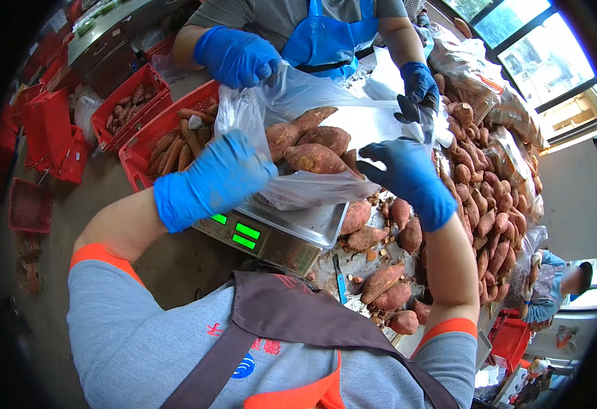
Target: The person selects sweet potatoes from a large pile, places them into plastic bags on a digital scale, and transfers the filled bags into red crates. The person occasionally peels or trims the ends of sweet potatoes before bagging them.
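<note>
A clear plastic bag (pixel 319 193) with several large sweet potatoes (pixel 316 158) inside sits over the metal pan (pixel 298 227) of a digital scale (pixel 278 251). My left hand (pixel 216 179), in a blue glove, has its fingers curled at the bag's left edge and seems to grip the plastic. At the bag's right side is my gloved right hand (pixel 405 171), fingers bent with a gap between them; whether it pinches the film is unclear. Across from me, a co-worker's blue-gloved hands (pixel 239 56) hold the bag's far rim.
Red crates (pixel 175 115) with sweet potatoes stand at left. A large sweet potato heap (pixel 482 204) fills the right side, with filled sacks (pixel 472 71) behind. A blue-handled knife (pixel 340 281) and loose sweet potatoes (pixel 382 283) lie before me. Another person (pixel 548 283) works farther right.
</note>
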Tool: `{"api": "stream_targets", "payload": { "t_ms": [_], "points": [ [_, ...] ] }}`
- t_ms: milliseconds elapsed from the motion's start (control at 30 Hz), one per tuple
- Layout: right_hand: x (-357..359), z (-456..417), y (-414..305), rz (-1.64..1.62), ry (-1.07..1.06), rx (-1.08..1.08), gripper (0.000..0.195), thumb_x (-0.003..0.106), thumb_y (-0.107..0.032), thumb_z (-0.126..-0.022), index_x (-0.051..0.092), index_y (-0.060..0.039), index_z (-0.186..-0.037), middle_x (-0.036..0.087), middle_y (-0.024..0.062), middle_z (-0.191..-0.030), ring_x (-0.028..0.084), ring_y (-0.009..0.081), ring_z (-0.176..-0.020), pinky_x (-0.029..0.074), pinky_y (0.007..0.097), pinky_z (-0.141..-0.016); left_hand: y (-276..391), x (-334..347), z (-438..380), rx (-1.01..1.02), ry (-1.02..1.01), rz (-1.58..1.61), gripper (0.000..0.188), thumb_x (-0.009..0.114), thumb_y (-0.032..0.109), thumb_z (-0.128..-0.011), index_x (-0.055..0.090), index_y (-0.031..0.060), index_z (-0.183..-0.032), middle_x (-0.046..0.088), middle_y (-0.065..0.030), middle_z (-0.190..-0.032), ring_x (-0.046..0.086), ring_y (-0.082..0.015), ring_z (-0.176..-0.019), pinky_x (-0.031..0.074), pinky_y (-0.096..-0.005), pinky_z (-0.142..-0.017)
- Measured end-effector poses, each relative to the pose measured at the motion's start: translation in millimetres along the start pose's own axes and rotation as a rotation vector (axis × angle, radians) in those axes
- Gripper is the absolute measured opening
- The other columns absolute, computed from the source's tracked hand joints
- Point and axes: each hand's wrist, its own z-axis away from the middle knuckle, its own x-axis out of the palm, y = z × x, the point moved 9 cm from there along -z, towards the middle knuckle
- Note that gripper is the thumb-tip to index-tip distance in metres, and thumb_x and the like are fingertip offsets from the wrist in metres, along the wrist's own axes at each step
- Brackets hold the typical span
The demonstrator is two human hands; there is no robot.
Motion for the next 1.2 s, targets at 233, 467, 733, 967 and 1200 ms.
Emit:
{"api": "stream_targets", "payload": {
  "t_ms": [233,467,733,967,1200],
  "points": [
    [-35.0,29.5,5.1,0.077,0.185,-0.153,0.016,0.066,-0.022,-0.081,0.071,-0.0079,-0.088,0.066,0.0095,-0.073,0.063,0.0278,-0.068,0.049,0.0355,-0.076,-30.2,-14.4,5.2,0.042,-0.017,-0.044,0.025,0.061,0.035,-0.081,0.065,0.0106,-0.079,0.061,-0.0111,-0.089,0.049,-0.0337,-0.114,0.03,-0.0449,-0.106],
    [-34.9,27.6,57.9,0.124,0.789,0.234,0.108,0.083,-0.036,-0.06,0.022,-0.0127,-0.146,0.046,0.0242,-0.127,0.051,0.0396,-0.111,0.043,0.0445,-0.096,-62.9,-24.1,-16.3,-0.197,0.145,0.053,0.026,0.061,0.032,-0.083,0.066,0.0079,-0.092,0.063,-0.0162,-0.091,0.059,-0.0354,-0.095,0.046,-0.0433,-0.089],
    [116.3,22.6,132.4,-1.333,0.457,0.45,0.01,0.065,-0.01,-0.082,0.067,-0.0012,-0.088,0.068,0.0078,-0.084,0.064,0.0165,-0.076,0.051,0.0299,-0.07,-113.0,21.4,0.4,-0.611,0.1,0.214,0.086,0.07,0.029,-0.076,0.021,0.0167,-0.146,0.053,-0.0146,-0.124,0.064,-0.0341,-0.084,0.053,-0.0432,-0.069],
    [51.5,-2.2,59.1,-2.347,0.435,0.094,0.02,0.056,-0.02,-0.09,0.059,-0.0043,-0.101,0.064,0.0106,-0.098,0.061,0.0283,-0.096,0.05,0.044,-0.089,-152.8,134.2,31.3,-0.637,-0.078,1.153,0.032,0.066,0.038,-0.08,0.071,0.0061,-0.074,0.066,-0.0072,-0.07,0.059,-0.0138,-0.058,0.047,-0.0319,-0.058],
    [-95.8,8.6,2.9,-2.298,0.119,-0.495,0.028,0.042,-0.019,-0.094,0.048,0.0043,-0.109,0.045,0.0043,-0.075,0.038,0.0151,-0.063,0.035,0.029,-0.062,-188.3,-25.1,-18.1,-0.576,0.441,1.675,0.023,0.059,0.024,-0.09,0.066,0.0024,-0.085,0.063,-0.0038,-0.068,0.055,-0.0089,-0.05,0.047,-0.0221,-0.047]
  ]
}}
